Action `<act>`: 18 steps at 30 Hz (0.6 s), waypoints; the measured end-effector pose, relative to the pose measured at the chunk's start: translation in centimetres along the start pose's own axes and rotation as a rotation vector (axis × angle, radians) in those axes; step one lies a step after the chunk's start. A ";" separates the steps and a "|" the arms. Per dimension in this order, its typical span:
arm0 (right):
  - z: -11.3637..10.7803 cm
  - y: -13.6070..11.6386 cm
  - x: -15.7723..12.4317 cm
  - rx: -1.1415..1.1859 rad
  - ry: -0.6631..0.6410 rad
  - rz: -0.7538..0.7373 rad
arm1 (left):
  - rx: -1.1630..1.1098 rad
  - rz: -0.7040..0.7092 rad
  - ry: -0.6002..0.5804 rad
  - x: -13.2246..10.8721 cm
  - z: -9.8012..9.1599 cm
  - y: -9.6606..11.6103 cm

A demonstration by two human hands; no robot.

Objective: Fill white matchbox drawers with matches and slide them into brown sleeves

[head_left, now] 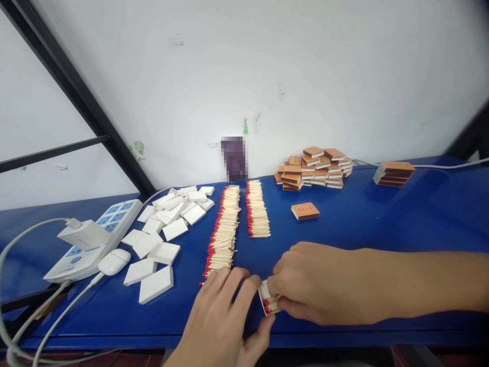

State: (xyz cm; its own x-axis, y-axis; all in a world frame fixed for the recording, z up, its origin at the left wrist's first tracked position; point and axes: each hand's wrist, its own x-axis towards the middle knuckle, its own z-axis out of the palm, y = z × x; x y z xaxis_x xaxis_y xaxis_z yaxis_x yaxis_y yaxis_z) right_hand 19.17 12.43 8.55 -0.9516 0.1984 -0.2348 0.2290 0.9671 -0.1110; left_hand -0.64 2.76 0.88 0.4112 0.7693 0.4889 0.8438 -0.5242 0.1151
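Both my hands meet at the front edge of the blue table [382,219]. Between them is a small white matchbox tray [266,298] with red-tipped matches in it. My left hand [225,316] curls its fingers against the tray's left side, thumb under it. My right hand [309,283] pinches the tray and its matches from the right. Just beyond my left hand a long row of loose matches [223,232] runs away from me, and a shorter row [256,209] lies beside it.
Several empty white trays [164,229] are scattered at left, beside a power strip [95,234] with a charger, cables and a white earbud case [113,261]. A pile of orange matchboxes [315,168] sits at the back, a small stack [393,173] at right, one single box [304,210].
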 end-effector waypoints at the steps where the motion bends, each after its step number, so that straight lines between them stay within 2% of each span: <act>1: -0.1 0.0 0.0 0.011 -0.009 0.006 | -0.002 0.000 -0.002 0.0 0.0 0.0; 4: -0.2 0.0 -0.2 0.050 -0.005 0.000 | 0.004 -0.001 -0.017 0.1 -0.1 0.0; 7: -0.5 0.3 -0.6 0.102 0.060 0.013 | 0.005 -0.001 -0.013 -0.1 -0.1 0.0; 12: -1.0 1.8 -0.6 0.147 0.196 0.134 | 0.005 0.002 -0.004 -0.4 0.2 0.1; 15: -0.2 3.6 0.5 0.031 0.303 0.250 | 0.024 -0.001 0.012 -0.5 0.4 0.0; 18: 1.3 5.4 1.9 0.010 0.341 0.312 | 0.036 0.003 0.025 -0.6 0.5 -0.2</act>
State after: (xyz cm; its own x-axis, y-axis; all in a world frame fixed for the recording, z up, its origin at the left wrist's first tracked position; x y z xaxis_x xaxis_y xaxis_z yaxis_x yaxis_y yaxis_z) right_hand 18.87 17.87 6.26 -0.8494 0.5227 0.0723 0.5159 0.8514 -0.0951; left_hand -0.87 2.57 0.17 0.4049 0.7583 0.5109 0.8549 -0.5122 0.0826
